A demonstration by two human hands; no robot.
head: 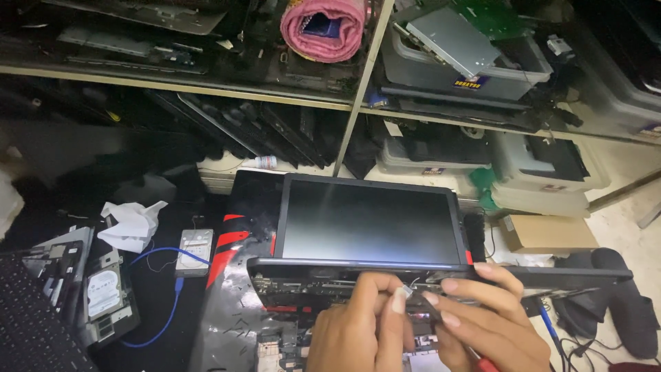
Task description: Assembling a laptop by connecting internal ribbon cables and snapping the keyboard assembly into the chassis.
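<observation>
- Nearest the camera, the left hand (358, 331) pinches a small pale connector (405, 292) between thumb and forefinger, fingers drawn narrow on it.
- Just beside it, the right hand (485, 324) has its fingers curled close over the same spot; a red-handled tool (482, 362) shows under this hand, but whether the hand grips it cannot be told.
- Both hands work at the rear edge of the opened laptop base (303, 289), where bare circuitry shows, right under the hinge line.
- Judged from this, the step is best done with a straight, gentle pull on the connector body, not on its thin wires, while the other hand steadies the base.
- Behind stands the laptop screen (368, 220), dark and upright; it could tip, so keeping it undisturbed seems wise.
- Left lie two bare hard drives (195, 249), a blue cable (162, 258) and a crumpled white tissue (131, 224).
- Farthest, shelves (206, 88) hold grey bins (454, 76) and a pink rolled cloth (322, 26).
</observation>
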